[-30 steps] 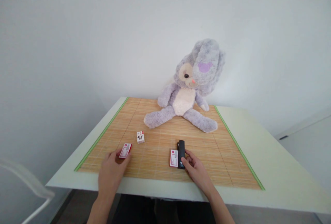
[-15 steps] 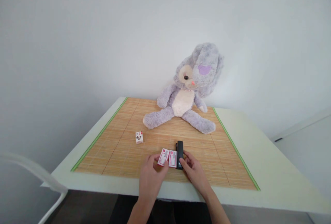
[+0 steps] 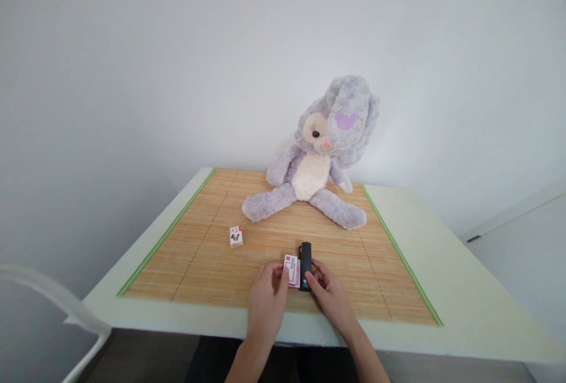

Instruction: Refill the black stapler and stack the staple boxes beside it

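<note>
Head camera: well left of both hands, a pale, bent bar (image 3: 73,307) curves in. Farther off than the left hand and to its left, a small white box (image 3: 236,236), squat and printed with a dark picture, lies where it was, on a mat (image 3: 190,253) of fine wooden slats edged in green. Next comes the left hand (image 3: 269,296), which has travelled rightward over the last second, thumb and fingers pinching a flat, rectangular red-and-white box (image 3: 290,268). Half a second ago that box slanted beside a matching box (image 3: 299,275); now it sits straighter and covers most of it. Against the matching box, between the hands, lies the long, narrow black stapler (image 3: 305,266). Beyond the hands sits a plush rabbit (image 3: 312,177), lilac-grey and fluffy, with a cream belly. The right hand (image 3: 330,294) keeps its grip, thumb on the stapler and fingers curled at its side. To its right, the smooth white counter (image 3: 469,306) shows.
</note>
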`<state>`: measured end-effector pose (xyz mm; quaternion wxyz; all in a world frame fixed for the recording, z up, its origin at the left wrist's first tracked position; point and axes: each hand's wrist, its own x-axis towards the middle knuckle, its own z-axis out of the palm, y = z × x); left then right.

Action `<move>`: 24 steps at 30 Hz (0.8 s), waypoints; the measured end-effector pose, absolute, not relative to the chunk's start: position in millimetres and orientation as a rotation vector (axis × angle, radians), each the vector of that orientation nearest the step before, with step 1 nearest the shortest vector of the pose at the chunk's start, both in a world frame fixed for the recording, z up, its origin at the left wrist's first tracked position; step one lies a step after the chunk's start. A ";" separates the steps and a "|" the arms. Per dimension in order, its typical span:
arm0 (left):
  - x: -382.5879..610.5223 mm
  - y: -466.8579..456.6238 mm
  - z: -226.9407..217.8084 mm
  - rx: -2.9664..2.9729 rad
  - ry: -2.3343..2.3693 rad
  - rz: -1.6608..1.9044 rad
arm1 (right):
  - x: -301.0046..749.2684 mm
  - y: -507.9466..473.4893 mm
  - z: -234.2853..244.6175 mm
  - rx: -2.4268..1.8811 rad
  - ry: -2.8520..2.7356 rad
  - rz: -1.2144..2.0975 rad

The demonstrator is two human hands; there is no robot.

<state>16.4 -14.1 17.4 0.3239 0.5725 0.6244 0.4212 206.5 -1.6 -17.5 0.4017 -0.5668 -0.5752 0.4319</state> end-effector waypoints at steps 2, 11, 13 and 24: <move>15.7 -12.5 15.4 1.485 1.599 1.100 | 206.2 -2.1 -16.4 -1.438 -1.461 1.088; 24.2 -12.7 13.5 1.381 1.550 1.093 | 204.1 -4.5 -13.2 -1.456 -1.473 1.066; 24.0 -13.9 13.7 1.381 1.536 1.082 | 203.9 -4.8 -13.9 -1.450 -1.474 1.066; -30.7 9.5 5.9 1.525 1.801 1.319 | 202.2 -8.6 -13.0 -1.465 -1.466 1.041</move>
